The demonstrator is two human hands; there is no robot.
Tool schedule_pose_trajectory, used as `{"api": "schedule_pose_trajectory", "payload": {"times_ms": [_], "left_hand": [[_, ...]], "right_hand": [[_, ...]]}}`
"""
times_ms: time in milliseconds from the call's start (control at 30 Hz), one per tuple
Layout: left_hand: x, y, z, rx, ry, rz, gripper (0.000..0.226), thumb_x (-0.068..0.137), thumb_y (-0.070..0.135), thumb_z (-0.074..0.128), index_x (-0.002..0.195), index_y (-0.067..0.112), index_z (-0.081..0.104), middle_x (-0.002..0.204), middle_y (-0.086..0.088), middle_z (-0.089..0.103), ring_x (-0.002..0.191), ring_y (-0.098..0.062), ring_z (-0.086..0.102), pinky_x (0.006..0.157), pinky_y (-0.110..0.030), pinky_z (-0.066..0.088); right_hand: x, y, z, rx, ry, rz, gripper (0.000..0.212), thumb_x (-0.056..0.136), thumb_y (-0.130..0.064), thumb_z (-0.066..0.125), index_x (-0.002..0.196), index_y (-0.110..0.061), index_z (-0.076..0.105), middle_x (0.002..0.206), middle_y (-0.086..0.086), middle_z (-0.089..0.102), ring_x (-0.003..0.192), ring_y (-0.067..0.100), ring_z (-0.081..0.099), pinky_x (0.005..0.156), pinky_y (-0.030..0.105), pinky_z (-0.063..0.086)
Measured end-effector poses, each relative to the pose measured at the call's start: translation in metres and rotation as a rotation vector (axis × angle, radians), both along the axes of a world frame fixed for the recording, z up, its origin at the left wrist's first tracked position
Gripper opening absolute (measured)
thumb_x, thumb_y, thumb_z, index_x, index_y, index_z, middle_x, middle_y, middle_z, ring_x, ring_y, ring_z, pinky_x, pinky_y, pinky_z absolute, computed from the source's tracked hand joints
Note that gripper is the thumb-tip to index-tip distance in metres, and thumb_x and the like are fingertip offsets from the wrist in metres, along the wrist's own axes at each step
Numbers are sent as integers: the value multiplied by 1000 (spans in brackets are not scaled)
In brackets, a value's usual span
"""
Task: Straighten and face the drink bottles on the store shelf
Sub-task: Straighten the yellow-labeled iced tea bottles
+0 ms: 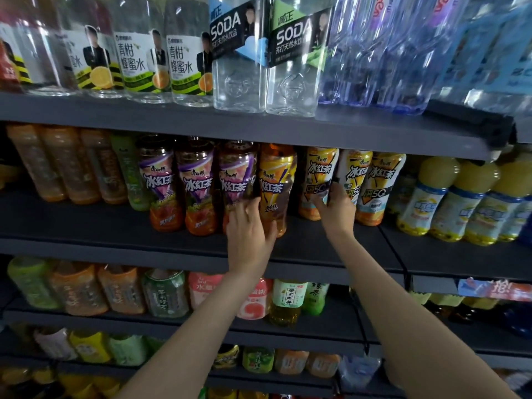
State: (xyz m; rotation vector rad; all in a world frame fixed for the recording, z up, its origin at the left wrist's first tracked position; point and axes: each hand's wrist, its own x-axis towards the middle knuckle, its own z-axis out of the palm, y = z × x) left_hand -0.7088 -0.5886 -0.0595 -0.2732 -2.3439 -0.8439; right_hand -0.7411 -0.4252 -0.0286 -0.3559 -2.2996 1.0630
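On the middle shelf (172,249) stands a row of iced-tea bottles. My left hand (249,231) wraps the lower part of a purple-labelled tea bottle (236,174), right beside a yellow-labelled tea bottle (277,180). My right hand (336,210) grips the lower part of a white-and-yellow tea bottle (349,174), between two similar bottles (318,171) (380,180). A dark gap separates the yellow-labelled bottle from the white-and-yellow group. Both hands hide the bottle bases.
Two more purple-labelled bottles (161,180) stand to the left, orange drinks (57,165) further left, yellow juice bottles (449,197) to the right. Soda water bottles (239,53) fill the shelf above. Lower shelves hold several mixed tea bottles (285,300).
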Motion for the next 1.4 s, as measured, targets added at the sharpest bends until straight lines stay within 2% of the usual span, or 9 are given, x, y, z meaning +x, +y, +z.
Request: {"api": "schedule_pose_trajectory", "payload": {"times_ms": [167,300,633,800,967,1067,1200,1333,1400], "left_hand": [[-9,28,-1,-55,-192,170,70,90,45,53,143,8,26,137,-13,34,127,-28,31,100,-39,28],[-15,40,-7,-58,-195,269,66,83,31,68,135,4,38,128,-16,44,121,-34,41,96,-46,34],[-9,50,-12,126,-179,281,60,90,24,59,140,6,31,136,-13,36,126,-28,35,99,-40,31],[29,58,-22,240,-58,83,44,87,3,56,128,8,44,128,-11,43,118,-24,43,94,-29,35],[48,58,-21,352,-390,-312,51,88,15,62,134,13,40,126,-2,45,117,-13,46,97,-24,38],[51,50,-6,389,-601,-422,49,86,19,66,130,16,44,125,-2,54,117,-18,52,102,-34,42],[69,39,9,441,-655,-502,45,81,19,71,118,25,45,102,16,57,97,0,57,80,-9,44],[89,32,13,498,-596,-472,51,78,22,74,122,19,49,114,2,61,108,-14,58,92,-26,46],[97,26,17,485,-575,-482,43,77,23,74,114,23,51,108,5,63,99,-7,60,85,-21,49]], "right_hand": [[-26,-9,1,25,-109,-56,64,88,-25,66,135,1,33,132,17,50,122,33,48,90,39,44],[-45,-15,-1,128,-162,-138,64,86,-25,67,133,-1,31,138,17,39,132,31,34,101,39,37],[-24,5,-13,136,-48,46,64,84,-38,67,125,1,39,127,20,46,121,37,41,97,42,36],[17,19,-12,150,-42,194,66,77,-34,74,122,1,40,119,18,50,114,36,48,91,46,44],[57,32,12,26,-162,419,88,71,-20,82,136,-3,26,103,7,52,91,22,53,56,22,38],[82,34,26,-61,-202,541,92,76,-14,79,144,-7,17,110,-3,42,97,9,41,65,16,38],[111,31,36,-286,-238,656,72,77,-5,76,132,-15,30,97,-17,43,92,0,43,65,1,43],[115,21,43,-455,-126,559,63,75,-23,80,125,-15,42,117,0,61,107,16,60,94,41,52],[118,15,45,-471,-98,480,69,71,-32,82,126,-16,44,118,1,61,109,20,59,95,45,50]]}}
